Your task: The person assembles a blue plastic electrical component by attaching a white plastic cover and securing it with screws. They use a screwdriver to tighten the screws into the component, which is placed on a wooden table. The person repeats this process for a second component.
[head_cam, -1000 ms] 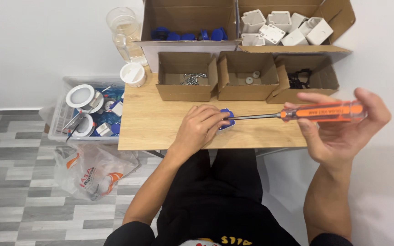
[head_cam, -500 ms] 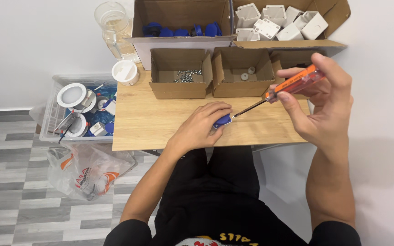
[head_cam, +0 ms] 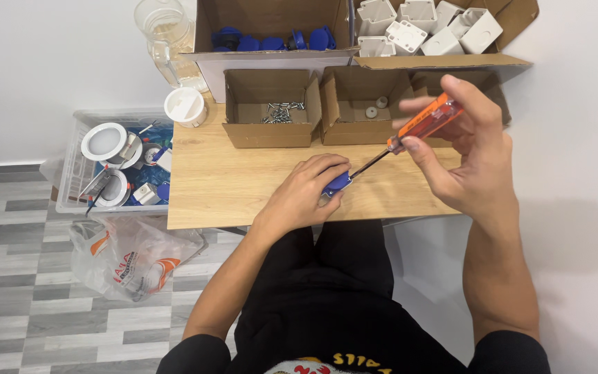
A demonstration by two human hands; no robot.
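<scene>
Since half a second ago the orange-handled screwdriver (head_cam: 410, 134) has tipped steeper, tip now down at the small blue part (head_cam: 339, 182); judged, driving is under way rather than lining up. Left to right: clear plastic crate (head_cam: 70, 173) beside the table holds white round fittings and oddments; left hand (head_cam: 306, 194) curled over the blue part, pinning it to the wooden table (head_cam: 230, 187); small cardboard box (head_cam: 271, 107) with a heap of screws; next cardboard box (head_cam: 363, 104) with a couple of small round pieces; right hand (head_cam: 468, 156) closed round the screwdriver handle. Behind, larger boxes hold blue parts and white plastic housings (head_cam: 423, 24).
</scene>
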